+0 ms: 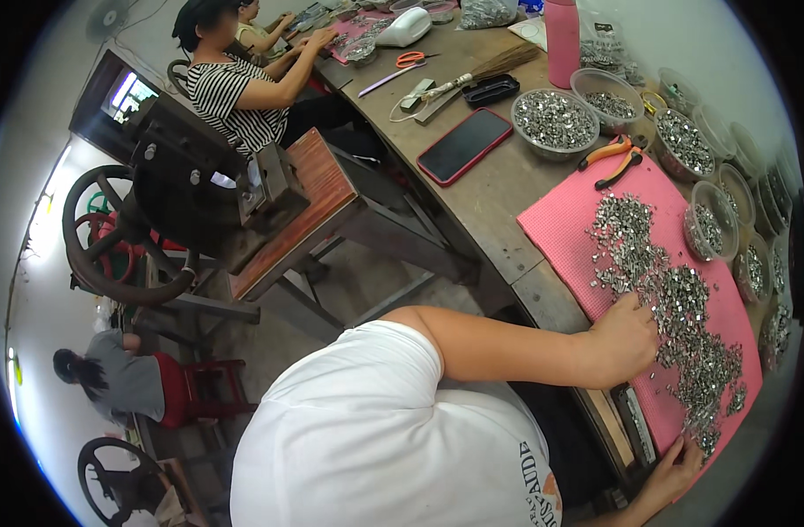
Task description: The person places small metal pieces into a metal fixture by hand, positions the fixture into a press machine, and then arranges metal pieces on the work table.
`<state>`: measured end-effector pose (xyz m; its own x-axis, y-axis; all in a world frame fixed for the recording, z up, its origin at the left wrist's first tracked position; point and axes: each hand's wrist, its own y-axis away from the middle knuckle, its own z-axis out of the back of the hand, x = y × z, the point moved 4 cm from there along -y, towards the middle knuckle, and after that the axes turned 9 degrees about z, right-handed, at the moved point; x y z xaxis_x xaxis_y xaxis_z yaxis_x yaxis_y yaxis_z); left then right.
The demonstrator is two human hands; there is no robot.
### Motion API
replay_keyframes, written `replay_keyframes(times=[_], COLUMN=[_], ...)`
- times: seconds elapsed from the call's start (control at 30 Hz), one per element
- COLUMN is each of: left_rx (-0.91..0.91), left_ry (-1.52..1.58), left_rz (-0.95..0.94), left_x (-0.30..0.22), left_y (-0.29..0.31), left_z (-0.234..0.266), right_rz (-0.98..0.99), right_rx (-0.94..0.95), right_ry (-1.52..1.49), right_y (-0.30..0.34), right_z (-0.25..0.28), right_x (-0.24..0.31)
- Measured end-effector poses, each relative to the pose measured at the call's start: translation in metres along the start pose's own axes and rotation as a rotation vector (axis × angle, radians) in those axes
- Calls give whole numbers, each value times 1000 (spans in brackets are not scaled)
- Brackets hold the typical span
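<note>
A heap of small shiny metal pieces [674, 299] stretches across a pink textured mat [569, 220] on the workbench. My left hand [617, 342] rests on the mat at the heap's near edge, its fingers curled closed against the pieces; whatever they hold is hidden. Lower down, my right hand [674, 474] touches the heap's lower end with its fingers somewhat apart, and I see nothing clearly held in it. Orange-handled pliers [614, 160] lie across the mat's far left corner.
Clear plastic bowls of metal pieces [555, 121] line the mat's far side. A phone [466, 147], a brush [498, 66] and a pink bottle [562, 44] are on the bench [472, 206]. A hand press with a wheel [129, 233] stands left. Other people [244, 97] sit working nearby.
</note>
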<state>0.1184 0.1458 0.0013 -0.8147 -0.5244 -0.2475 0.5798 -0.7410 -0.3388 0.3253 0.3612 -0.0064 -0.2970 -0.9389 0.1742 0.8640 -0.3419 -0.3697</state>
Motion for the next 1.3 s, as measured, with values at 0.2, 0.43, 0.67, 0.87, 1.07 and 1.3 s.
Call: replay_keyframes(times=[0.2,0.43,0.67,0.87,1.07,1.3], left_rx=[-22,46,172,-53,96,223], left_ry=[-21,-34,-19,234,507,677], left_rz=[32,-13,-50,-61,-118,-260], left_x=[-1,1,-1,26,-1,-45], left_y=[-2,2,-2,6,1,9], left_z=[-9,-6,-3,5,6,-5], right_rz=[-30,-90,-82,-107,-158,-52], right_rx=[7,6,32,-126,-279,-315], right_ry=[16,103,33,-353,-680,-698], right_y=[0,2,17,8,31,42], right_z=[-14,-17,-1,-2,-5,-8], right_x=[-7,-6,-5,37,54,72])
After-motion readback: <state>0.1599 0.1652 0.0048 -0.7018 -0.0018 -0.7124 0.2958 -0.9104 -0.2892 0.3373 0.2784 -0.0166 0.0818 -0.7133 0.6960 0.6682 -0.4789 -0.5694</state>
